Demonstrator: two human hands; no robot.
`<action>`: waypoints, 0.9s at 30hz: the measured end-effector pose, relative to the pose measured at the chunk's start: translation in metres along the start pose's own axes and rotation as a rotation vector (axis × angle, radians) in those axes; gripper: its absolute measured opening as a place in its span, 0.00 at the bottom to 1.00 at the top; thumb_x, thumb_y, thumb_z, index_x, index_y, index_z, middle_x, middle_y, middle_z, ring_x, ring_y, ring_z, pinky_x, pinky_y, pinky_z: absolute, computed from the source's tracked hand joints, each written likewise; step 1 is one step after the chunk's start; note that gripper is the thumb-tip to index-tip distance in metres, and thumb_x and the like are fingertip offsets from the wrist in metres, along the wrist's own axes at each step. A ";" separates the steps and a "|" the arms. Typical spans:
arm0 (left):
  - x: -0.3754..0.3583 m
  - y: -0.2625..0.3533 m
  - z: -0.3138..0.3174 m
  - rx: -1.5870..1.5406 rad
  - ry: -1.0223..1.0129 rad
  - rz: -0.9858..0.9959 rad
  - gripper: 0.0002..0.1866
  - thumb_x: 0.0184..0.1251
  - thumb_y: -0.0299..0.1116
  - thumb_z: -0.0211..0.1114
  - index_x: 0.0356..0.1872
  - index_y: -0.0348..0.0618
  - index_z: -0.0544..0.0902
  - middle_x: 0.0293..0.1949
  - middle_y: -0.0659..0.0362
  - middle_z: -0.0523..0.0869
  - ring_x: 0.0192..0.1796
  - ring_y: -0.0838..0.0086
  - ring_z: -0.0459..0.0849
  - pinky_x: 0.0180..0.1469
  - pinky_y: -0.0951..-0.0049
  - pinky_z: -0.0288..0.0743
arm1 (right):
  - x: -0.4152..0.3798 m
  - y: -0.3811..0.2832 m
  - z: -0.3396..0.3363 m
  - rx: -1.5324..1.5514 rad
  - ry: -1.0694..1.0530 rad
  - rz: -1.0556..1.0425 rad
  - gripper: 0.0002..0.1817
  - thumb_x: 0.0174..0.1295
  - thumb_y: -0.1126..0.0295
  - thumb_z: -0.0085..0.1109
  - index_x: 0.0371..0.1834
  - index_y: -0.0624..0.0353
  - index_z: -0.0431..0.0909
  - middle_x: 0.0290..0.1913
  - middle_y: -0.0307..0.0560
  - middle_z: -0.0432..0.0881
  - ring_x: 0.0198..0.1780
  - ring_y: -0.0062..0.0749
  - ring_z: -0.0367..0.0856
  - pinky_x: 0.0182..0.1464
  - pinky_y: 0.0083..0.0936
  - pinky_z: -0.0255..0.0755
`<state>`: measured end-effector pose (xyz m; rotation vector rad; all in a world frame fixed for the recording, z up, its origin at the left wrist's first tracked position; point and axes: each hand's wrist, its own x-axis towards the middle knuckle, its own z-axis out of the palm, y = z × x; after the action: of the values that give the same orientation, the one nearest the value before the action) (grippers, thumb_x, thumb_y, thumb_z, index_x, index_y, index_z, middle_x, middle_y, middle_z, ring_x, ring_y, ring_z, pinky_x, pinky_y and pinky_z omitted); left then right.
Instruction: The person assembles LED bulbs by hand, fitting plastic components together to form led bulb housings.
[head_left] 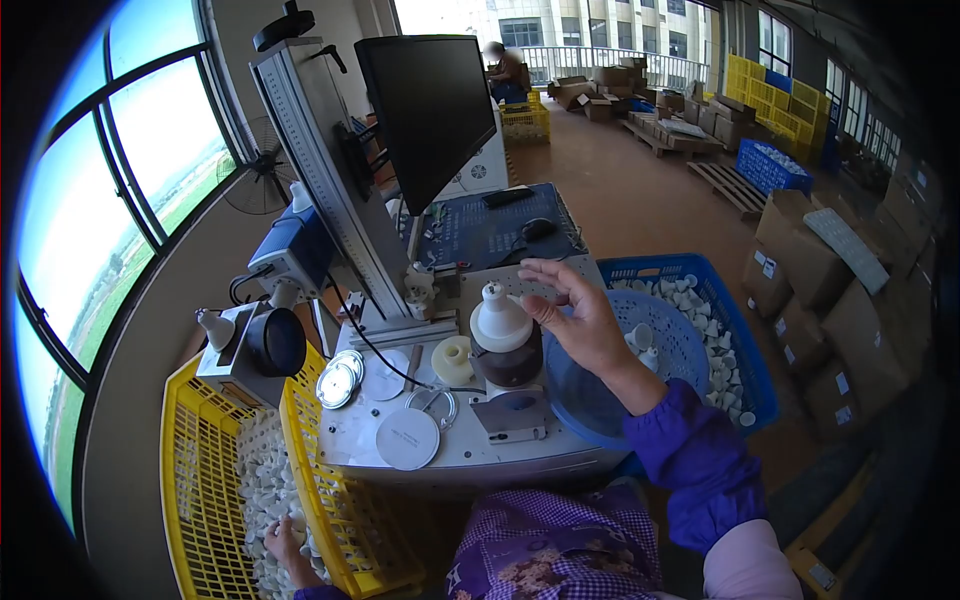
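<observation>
A white cone-shaped plastic lamp housing (pixel 502 322) stands narrow end up on a dark round holder (pixel 508 366) on the bench. My right hand (pixel 580 318) is just to its right, fingers spread and thumb close to the housing's side. Low on the left, my left hand (pixel 285 548) reaches into a yellow crate (pixel 300 440) among many white lamp housings (pixel 262 490). Its fingers are curled at the parts, and what they pinch is too small to make out. Under my right forearm sits a blue round basket (pixel 585 400) with a few white pieces.
A laser marking head (pixel 275 342) on a column (pixel 325 170) and a monitor (pixel 425 120) stand behind the holder. Metal discs (pixel 408 438) and a cream ring (pixel 453 360) lie on the bench. A blue crate (pixel 765 385) of white parts is at right, near cartons (pixel 800 250). A person (pixel 508 75) sits far back.
</observation>
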<state>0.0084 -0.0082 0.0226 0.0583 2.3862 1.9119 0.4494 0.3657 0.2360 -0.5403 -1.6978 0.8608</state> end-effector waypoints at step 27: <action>-0.157 0.096 0.102 -0.045 -0.045 0.652 0.12 0.66 0.24 0.57 0.49 0.36 0.77 0.55 0.56 0.73 0.53 0.72 0.74 0.52 0.71 0.71 | -0.071 0.050 -0.102 -0.156 -0.392 0.661 0.14 0.48 0.73 0.71 0.37 0.66 0.80 0.28 0.43 0.82 0.29 0.23 0.81 0.31 0.22 0.73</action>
<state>0.1715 0.0990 0.1009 0.9714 2.4846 2.1529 0.5643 0.3732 0.1666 -1.1356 -1.9787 1.3769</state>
